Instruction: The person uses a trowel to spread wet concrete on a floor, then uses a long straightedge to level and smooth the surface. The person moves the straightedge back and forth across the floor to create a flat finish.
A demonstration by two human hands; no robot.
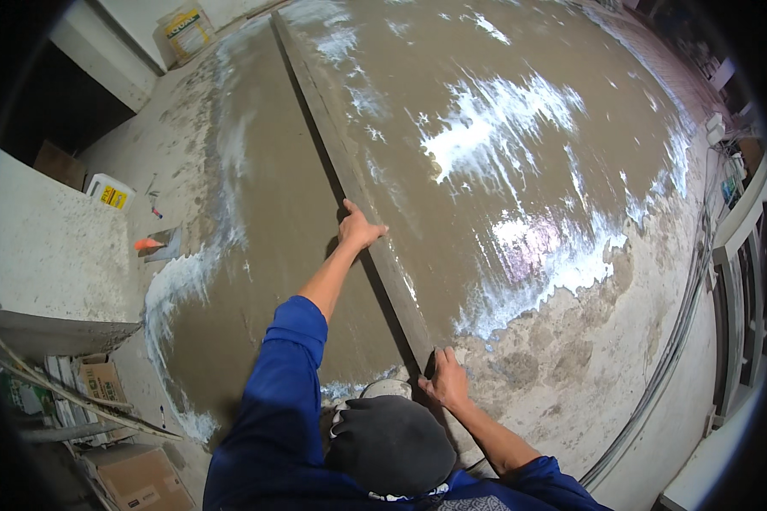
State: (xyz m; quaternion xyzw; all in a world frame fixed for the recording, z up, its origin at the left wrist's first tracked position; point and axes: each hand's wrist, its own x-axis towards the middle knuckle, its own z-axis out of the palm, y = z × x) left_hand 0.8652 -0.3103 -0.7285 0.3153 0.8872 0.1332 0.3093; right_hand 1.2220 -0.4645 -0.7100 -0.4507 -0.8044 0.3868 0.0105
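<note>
The long grey bar [401, 289] lay over the wet floor [268, 213], its long way running from 11 o'clock to 5 o'clock. Both hands had it in a part-closed grip: the left hand [360, 230] was nearer its middle, and the right hand [447, 381] was at 5 o'clock from the left, toward the close end. A white jug [111, 192] was at 9 o'clock and a brown box [141, 481] at 7; what they held, I couldn't tell.

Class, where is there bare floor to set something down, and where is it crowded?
Bare concrete lies between the wet layer and right-side cables; another bare patch between the white jug and upper-left bag. Crowded: lower left, around cardboard boxes.
</note>
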